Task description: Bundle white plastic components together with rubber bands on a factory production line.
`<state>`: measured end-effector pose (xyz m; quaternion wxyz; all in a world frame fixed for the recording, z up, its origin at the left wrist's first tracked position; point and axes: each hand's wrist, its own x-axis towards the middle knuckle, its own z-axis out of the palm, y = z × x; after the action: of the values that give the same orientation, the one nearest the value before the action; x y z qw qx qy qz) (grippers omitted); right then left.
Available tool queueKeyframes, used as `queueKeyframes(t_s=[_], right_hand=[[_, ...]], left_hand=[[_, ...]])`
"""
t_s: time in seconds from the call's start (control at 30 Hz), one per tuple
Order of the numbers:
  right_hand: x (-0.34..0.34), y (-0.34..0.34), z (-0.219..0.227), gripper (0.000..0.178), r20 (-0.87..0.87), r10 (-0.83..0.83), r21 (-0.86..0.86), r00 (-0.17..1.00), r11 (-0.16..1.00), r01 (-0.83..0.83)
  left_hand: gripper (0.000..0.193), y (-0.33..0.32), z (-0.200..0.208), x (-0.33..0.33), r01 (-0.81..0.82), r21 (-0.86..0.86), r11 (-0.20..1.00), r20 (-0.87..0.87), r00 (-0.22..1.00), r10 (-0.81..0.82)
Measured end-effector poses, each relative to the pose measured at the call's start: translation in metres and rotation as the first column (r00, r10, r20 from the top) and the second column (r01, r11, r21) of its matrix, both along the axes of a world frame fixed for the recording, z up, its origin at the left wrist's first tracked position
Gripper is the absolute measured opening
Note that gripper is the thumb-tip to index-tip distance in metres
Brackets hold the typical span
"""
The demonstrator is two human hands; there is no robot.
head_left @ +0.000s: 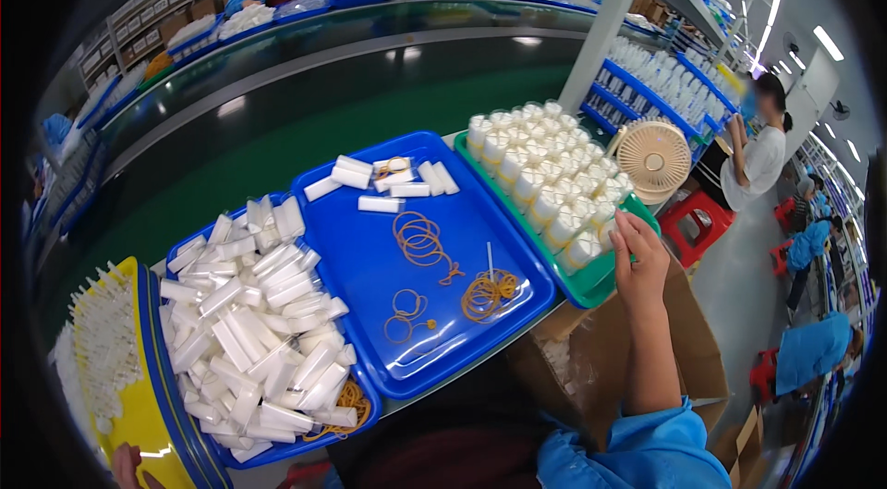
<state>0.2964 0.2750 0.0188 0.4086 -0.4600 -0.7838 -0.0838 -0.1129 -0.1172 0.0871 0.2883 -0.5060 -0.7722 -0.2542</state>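
Observation:
My right hand (639,258) is at the near right corner of the green tray (591,290), its fingers curled and closed against a bundle of white tubes (606,232). The fingers partly hide that bundle. Many similar banded bundles (545,165) stand upright in rows there. At the lower left edge, my left hand (131,468) shows only in part, fingers apart with nothing visible in them, over the yellow tray (152,438). Between the hands, a blue tray (360,276) carries several loose white tubes (351,172) and tan rubber bands (490,295).
A second blue tray (374,397) is heaped with white tubes, with rubber bands at its near corner. Thin white pieces (106,341) fill the yellow tray. Beyond runs a green conveyor (370,91). A beige fan (652,159), red stool (698,226) and open carton (693,332) are right. Co-workers sit around.

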Motion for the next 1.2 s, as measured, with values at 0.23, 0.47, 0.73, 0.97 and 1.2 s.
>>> queueKeyframes(t_s=[0.23, 0.47, 0.73, 0.97, 1.2], right_hand=[[-0.005, 0.008, -0.019, 0.036, 0.144, 0.083, -0.004, 0.986, 0.996, -0.084], [-0.012, -0.01, -0.006, 0.048, 0.11, -0.106, 0.18, 0.988, 0.98, 0.085], [-0.193, -0.009, 0.037, 0.036, 0.013, 0.594, -0.129, 0.804, 0.799, -0.588], [-0.304, 0.077, -0.012, 0.041, 0.339, 0.45, -0.181, 0.826, 0.893, -0.412], [-0.305, 0.054, -0.026, 0.042, 0.561, 0.491, -0.277, 0.666, 0.87, -0.407]], left_hand=[[0.047, -0.081, -0.015, -0.07, -0.25, -0.278, 0.928, 0.057, 0.96, 0.276], [0.046, -0.035, -0.015, -0.075, -0.334, -0.374, 0.865, 0.097, 0.914, 0.395], [0.033, -0.039, -0.023, -0.109, -0.307, -0.44, 0.844, 0.122, 0.911, 0.394], [0.026, -0.035, -0.02, -0.136, -0.244, -0.434, 0.867, 0.093, 0.945, 0.312], [0.023, -0.036, -0.012, -0.07, -0.363, -0.111, 0.925, 0.071, 0.925, 0.372]])
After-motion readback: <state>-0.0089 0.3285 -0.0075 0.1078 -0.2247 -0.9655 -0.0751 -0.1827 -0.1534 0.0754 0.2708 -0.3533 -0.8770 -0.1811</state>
